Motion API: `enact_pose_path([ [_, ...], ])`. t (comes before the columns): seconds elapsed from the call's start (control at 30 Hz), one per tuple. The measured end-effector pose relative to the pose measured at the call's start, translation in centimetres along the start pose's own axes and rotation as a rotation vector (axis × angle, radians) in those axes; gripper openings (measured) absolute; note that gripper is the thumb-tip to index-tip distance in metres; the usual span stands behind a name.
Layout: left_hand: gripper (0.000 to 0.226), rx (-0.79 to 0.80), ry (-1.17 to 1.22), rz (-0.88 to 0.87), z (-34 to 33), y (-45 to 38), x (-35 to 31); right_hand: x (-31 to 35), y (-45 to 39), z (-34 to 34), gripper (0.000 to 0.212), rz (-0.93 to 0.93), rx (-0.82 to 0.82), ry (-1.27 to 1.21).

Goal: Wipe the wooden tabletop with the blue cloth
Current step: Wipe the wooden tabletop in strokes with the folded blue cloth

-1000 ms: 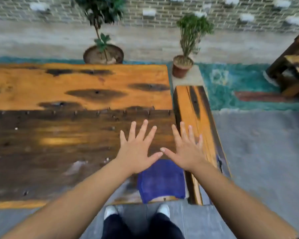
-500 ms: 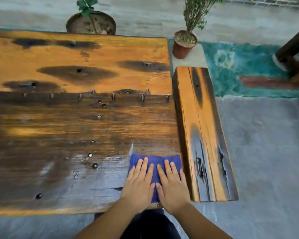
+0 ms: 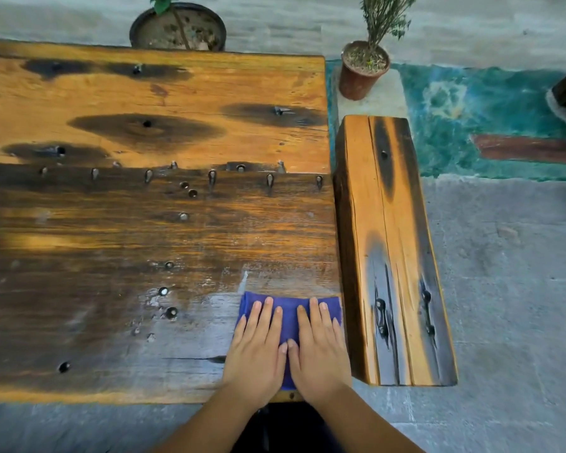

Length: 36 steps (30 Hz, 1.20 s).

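Pressing flat on the blue cloth [image 3: 290, 313] now, both palms down, where a second ago both were spread open in the air above it. Left hand [image 3: 257, 351] and right hand [image 3: 319, 351] side by side, thumbs touching at the middle, fingers straight and pointing to 12 o'clock; no closed grip on either, nothing pinched or curled around, just open hands bearing down on the fabric. Cloth folded to a small pad at the 5 o'clock corner of the wooden worktop [image 3: 144, 243], its right edge just beside the worktop's right edge, its near part hidden under the palms. Half a second ago already planted like this, so little shift since; the cloth's far hem roughly where it was.

Meaning for the task, as a judgement: contact made, wiping only starting. A pale, smeared sheen around the cloth toward 9 and 12 o'clock, possibly damp, cannot tell for sure. Most of the worktop out toward 10 and 11 o'clock looks unwiped. Next stroke probably a push toward 12 o'clock or a sweep toward 9, minding the metal studs [image 3: 171, 312] standing just left of the cloth, likely to snag fabric. Separate wooden bench [image 3: 389, 256] at 3 o'clock, outside the job.
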State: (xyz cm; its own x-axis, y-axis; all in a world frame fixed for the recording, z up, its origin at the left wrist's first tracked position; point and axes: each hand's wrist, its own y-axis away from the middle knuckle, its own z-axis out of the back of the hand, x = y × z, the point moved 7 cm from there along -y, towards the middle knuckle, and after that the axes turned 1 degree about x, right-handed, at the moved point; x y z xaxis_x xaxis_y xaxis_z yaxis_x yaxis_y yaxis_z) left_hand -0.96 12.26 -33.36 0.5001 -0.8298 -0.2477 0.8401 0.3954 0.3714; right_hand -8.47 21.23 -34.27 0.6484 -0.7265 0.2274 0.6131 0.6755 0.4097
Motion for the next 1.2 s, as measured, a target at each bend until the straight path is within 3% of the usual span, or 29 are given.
enact_pose_path([
  [0.37, 0.063, 0.012, 0.010, -0.016, 0.4, -0.3, 0.2, -0.4, 0.1, 0.5, 0.062, -0.112, 0.026, 0.080],
  [0.6, 0.077, -0.005, 0.018, -0.024, 0.2, -3.3, 0.6, -1.0, -2.1, 0.6, 0.066, -0.112, -0.005, 0.057],
  [0.9, 0.063, -0.003, 0.002, 0.044, 2.8, -12.9, 1.4, -2.0, -12.5, 4.1, 0.062, -0.038, -0.041, 0.094],
  [1.2, 0.065, -0.043, 0.003, 0.103, 6.9, -26.2, 3.1, -3.7, -26.0, 9.2, 0.062, -0.007, -0.073, 0.056],
])
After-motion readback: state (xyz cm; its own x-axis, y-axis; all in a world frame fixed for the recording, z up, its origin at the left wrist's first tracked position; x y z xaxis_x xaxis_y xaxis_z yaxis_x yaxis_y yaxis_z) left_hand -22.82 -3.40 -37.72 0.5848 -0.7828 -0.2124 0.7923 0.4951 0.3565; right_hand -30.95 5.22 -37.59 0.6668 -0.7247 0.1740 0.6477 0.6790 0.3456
